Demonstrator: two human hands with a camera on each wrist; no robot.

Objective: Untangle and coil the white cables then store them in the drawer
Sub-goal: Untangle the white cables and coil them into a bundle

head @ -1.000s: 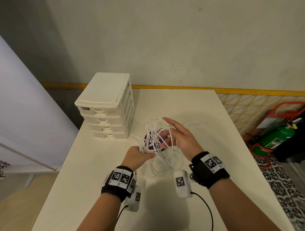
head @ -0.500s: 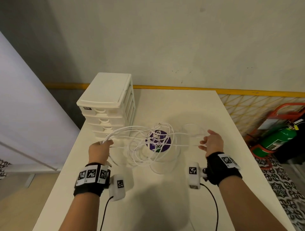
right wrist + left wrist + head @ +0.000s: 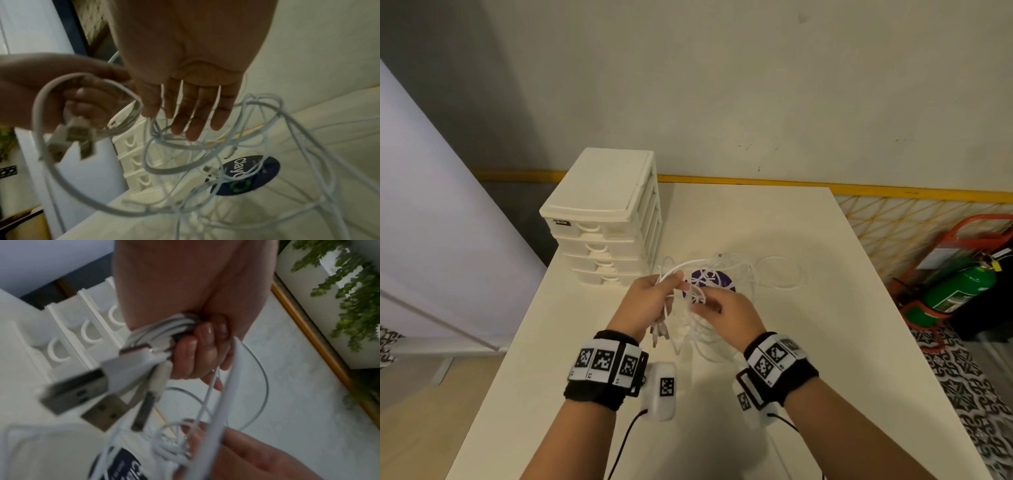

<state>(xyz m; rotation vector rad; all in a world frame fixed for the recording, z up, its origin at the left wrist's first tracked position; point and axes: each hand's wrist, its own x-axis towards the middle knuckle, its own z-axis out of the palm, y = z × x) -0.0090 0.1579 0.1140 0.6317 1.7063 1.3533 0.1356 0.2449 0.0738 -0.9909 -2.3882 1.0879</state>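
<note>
Several tangled white cables point(image 3: 690, 310) hang between my hands above the table point(image 3: 825, 342). My left hand point(image 3: 654, 294) grips a bundle of strands in its curled fingers point(image 3: 197, 344), and USB plugs point(image 3: 78, 391) dangle below the fist. My right hand point(image 3: 722, 308) is close beside it, with straight fingers point(image 3: 193, 120) reaching down into the loops point(image 3: 174, 162); strands run past and between them. One loose loop point(image 3: 780, 277) lies on the table to the right. The white drawer unit point(image 3: 602, 219) stands at the back left with its drawers closed.
A round purple label point(image 3: 709, 281) lies on the table under the tangle. The table's left edge is near my left arm. A green fire extinguisher point(image 3: 959, 291) in a red stand sits on the floor to the right.
My hands, spread wide half a second ago with the cables stretched between them, have come together at the middle. The left hand still holds its bundle.
</note>
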